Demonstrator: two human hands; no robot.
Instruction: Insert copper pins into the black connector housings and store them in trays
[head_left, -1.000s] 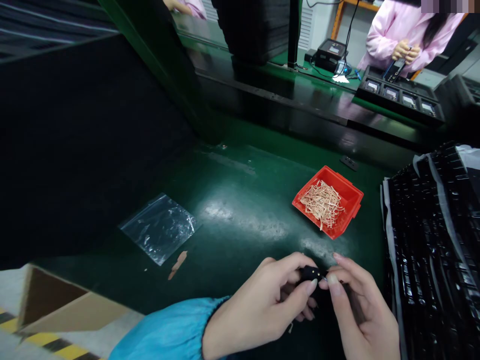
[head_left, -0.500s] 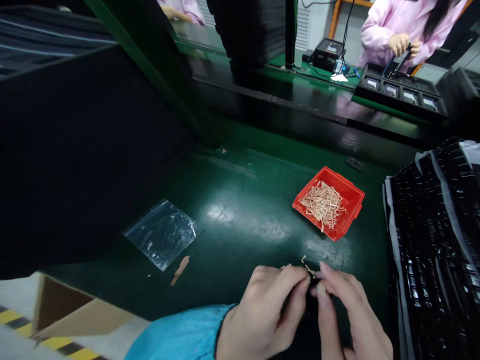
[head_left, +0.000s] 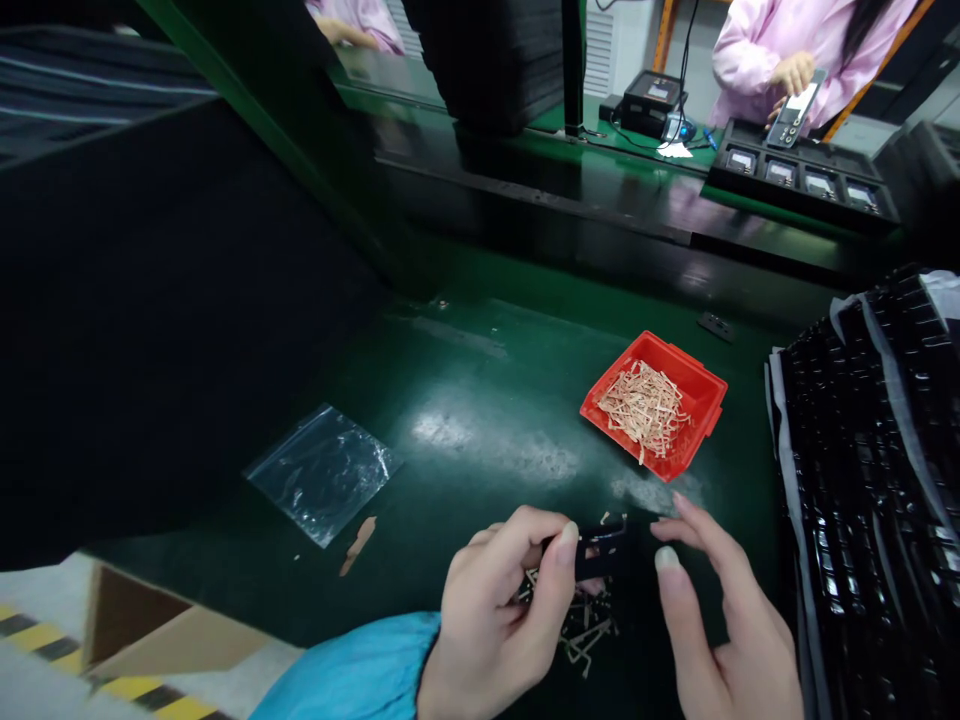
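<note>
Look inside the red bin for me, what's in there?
The red bin has a tangled pile of thin, pale tan strips in it. Some bare red shows beside them, on the right. The pile covers whatever is underneath, so I can't tell.

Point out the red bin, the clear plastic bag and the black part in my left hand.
Red bin (head_left: 700, 390): head view, bare inner wall.
Clear plastic bag (head_left: 324, 474): head view, middle.
Black part (head_left: 600, 562): head view, visible middle.

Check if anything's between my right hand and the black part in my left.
Nothing visible: an open gap separates your right hand from the black part in your left hand. Pale strips show below the part, outside that gap.
</note>
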